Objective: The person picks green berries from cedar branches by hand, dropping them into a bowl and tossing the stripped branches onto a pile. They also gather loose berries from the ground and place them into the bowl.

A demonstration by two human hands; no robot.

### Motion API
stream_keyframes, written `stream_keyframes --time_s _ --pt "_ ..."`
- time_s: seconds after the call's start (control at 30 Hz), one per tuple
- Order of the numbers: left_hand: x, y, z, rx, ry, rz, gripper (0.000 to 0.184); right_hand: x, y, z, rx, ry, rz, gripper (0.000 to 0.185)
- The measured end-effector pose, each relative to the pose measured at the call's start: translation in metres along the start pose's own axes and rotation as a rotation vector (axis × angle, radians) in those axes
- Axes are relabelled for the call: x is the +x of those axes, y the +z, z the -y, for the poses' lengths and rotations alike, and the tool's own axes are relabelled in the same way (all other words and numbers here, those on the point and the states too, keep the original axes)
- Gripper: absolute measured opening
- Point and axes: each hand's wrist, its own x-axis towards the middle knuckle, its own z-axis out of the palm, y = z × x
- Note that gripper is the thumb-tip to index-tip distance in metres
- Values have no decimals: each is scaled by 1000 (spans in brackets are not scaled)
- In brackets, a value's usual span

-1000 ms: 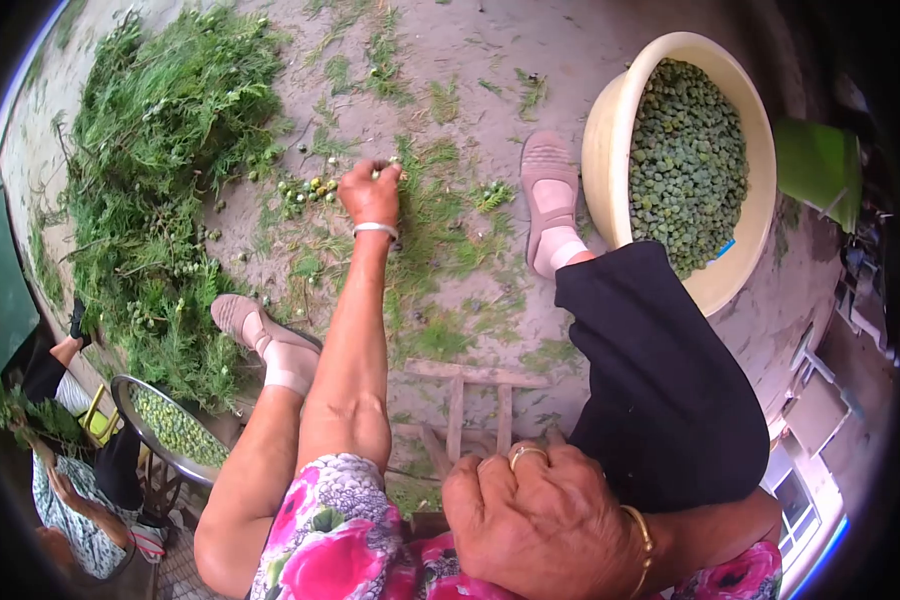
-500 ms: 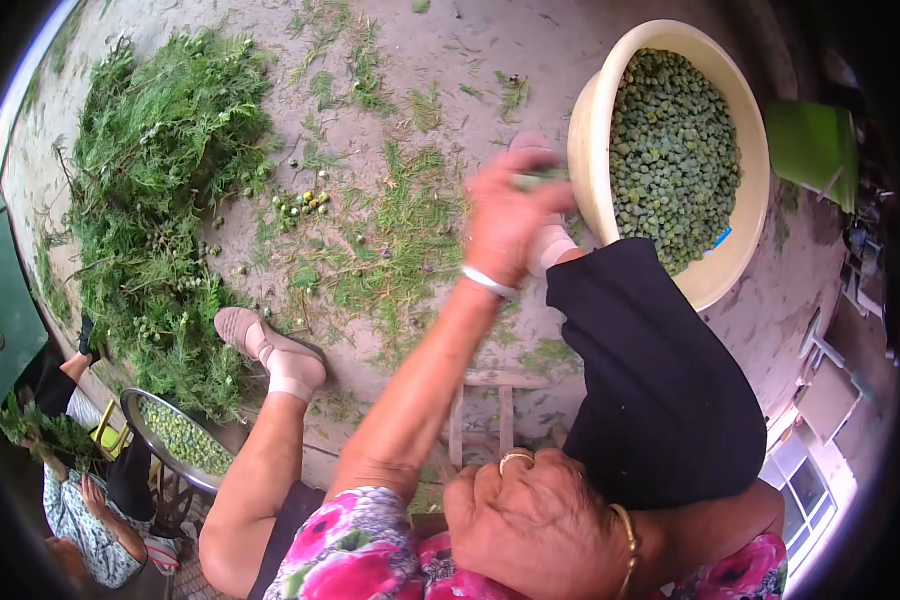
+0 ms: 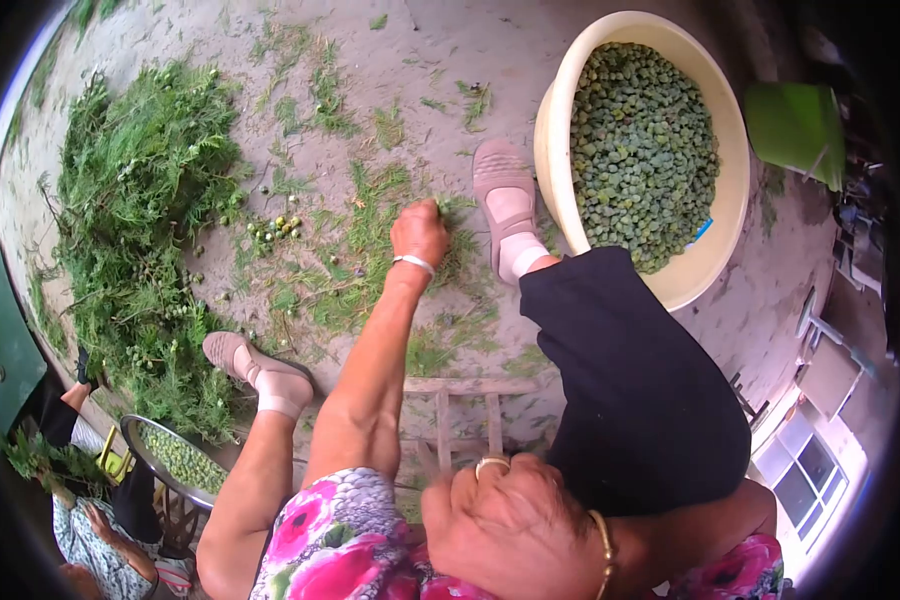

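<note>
My left hand (image 3: 420, 235), with a silvery bangle at the wrist, is stretched out low over the ground, its fingers closed. A bit of green, which looks like a small green cone (image 3: 443, 207), shows at its fingertips. Below it lie loose green sprigs (image 3: 370, 265). In my lap rests my right hand (image 3: 515, 525), wearing a ring and a gold bangle. Its fingers are curled in, and whatever they may hold is hidden. A cream basin (image 3: 562, 150) heaped with small green cones (image 3: 645, 150) stands beyond my right foot.
A large pile of green branches (image 3: 150, 200) lies at the left. Several loose cones (image 3: 278, 230) are near it. A co-worker (image 3: 100, 535) sits at the lower left beside a metal bowl (image 3: 135, 440) of cones. A green container (image 3: 795, 130) stands right of the basin.
My left hand has moved away from the basin's side, leftward and down to the littered ground, and its fingers are now closed tighter. My right hand stays in my lap. The view has shifted slightly.
</note>
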Motion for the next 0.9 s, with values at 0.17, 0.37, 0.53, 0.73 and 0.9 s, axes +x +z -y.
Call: stream_keyframes --time_s 0.17,0.37,0.53,0.73,0.9 --pt "-31 -100 -16 -998 -345 149 15 2 13 4 -6 20 -110 49" --pt "-82 -245 -54 -1372 -216 138 12 10 -21 -1 -154 231 -290 6" --pt "-122 -350 -83 -1236 -136 119 11 33 -38 -8 485 -2 -888 35" --pt "-159 -381 -98 -1230 -149 124 13 35 -47 11 1016 -283 -685 63" --pt "-161 -366 -97 -1365 -274 210 12 38 -49 11 909 -290 -601 42"
